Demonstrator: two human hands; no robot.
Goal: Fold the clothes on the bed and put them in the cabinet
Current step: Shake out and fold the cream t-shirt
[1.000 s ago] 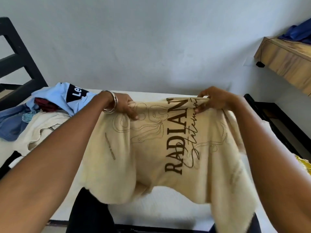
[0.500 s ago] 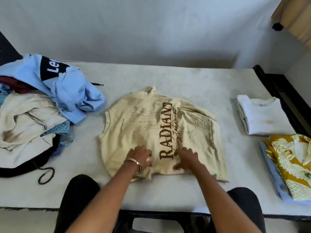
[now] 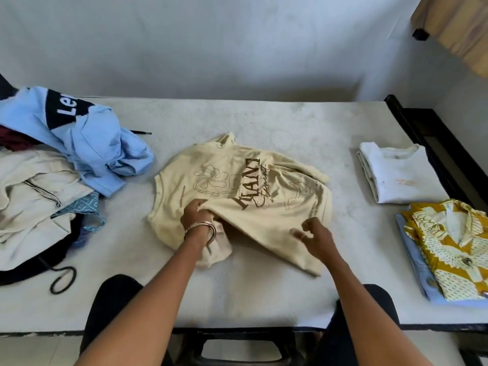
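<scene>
A cream T-shirt (image 3: 232, 188) with brown lettering lies on the white mattress (image 3: 237, 120), printed side up and rumpled. My left hand (image 3: 196, 216), with a metal bangle at the wrist, grips a bunched fold of the shirt near its lower left. My right hand (image 3: 314, 233) hovers just over the shirt's lower right part, fingers loosely curled and holding nothing.
A heap of unfolded clothes sits at the left: a light blue shirt (image 3: 87, 138) and a beige garment (image 3: 31, 186). At the right lie a folded white shirt (image 3: 401, 175) and a folded yellow patterned shirt (image 3: 454, 247). A wooden cabinet corner (image 3: 459, 27) shows top right.
One second ago both hands held the shirt up; then it lay flat under both hands. Now my left hand has gathered a fold and my right hand has lifted off.
</scene>
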